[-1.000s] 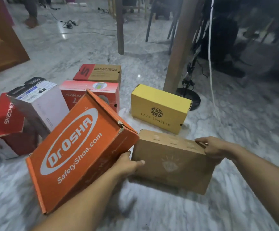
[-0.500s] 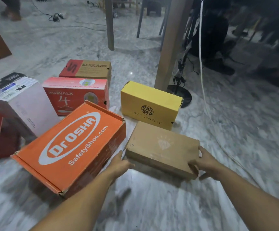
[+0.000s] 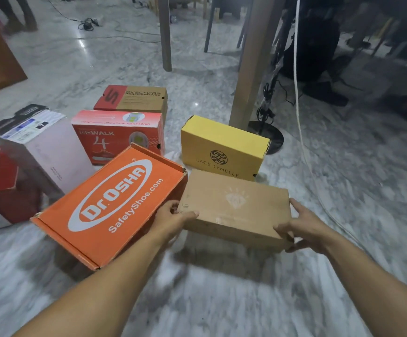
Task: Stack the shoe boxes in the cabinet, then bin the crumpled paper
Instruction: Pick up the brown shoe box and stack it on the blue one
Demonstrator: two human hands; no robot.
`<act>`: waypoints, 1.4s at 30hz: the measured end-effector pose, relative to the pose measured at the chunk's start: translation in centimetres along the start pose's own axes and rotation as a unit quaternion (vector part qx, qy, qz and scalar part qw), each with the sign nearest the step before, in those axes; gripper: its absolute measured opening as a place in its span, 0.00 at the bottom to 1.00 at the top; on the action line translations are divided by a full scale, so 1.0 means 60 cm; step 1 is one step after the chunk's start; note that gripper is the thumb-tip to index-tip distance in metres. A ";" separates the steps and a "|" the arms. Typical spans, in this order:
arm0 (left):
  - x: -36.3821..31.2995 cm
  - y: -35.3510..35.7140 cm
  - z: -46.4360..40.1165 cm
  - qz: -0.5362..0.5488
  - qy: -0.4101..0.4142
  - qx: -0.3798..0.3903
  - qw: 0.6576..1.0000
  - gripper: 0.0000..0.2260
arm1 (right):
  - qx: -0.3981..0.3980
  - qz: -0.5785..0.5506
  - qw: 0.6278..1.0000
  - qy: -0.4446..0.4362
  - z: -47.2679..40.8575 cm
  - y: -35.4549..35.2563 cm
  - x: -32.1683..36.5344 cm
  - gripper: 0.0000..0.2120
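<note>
Nearest, a plain brown cardboard shoe box [image 3: 234, 210] with a faint pale diamond print is held just above the grey marbled floor [image 3: 221, 300], left hand [image 3: 173, 220] and right hand [image 3: 304, 227] gripping its short ends, thumbs on the lid. Touching its left edge lies a glossy orange Dr.Osha box [image 3: 110, 205]; behind stands a matte yellow Lace Lynelle box [image 3: 224, 147].

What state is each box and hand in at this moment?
plain brown box: closed, gripped at both ends, shadow beneath.
orange box: closed, tilted, touching the brown box.
yellow box: closed, flat on the floor.
red walking-shoe box: closed, standing on its side.
pale box: closed, tilted against a red box.
left hand: holds the brown box's left end.
right hand: holds its right end.
</note>
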State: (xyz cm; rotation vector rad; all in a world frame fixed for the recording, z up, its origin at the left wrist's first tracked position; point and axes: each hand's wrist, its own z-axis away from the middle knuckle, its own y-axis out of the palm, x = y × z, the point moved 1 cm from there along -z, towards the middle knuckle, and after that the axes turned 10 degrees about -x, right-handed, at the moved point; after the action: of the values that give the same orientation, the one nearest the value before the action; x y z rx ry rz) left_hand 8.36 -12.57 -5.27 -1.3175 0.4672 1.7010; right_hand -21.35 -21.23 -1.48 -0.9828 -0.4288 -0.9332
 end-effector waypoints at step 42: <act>-0.293 -0.869 0.691 -0.079 0.090 -0.392 0.912 0.41 | 0.263 0.077 0.768 -0.579 0.794 0.266 0.512 0.36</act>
State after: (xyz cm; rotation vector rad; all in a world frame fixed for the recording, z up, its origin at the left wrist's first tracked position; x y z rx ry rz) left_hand 28.41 37.89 37.16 -2.0263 -0.2699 1.6933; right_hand 13.14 8.52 35.90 -0.9427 -1.5368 0.0977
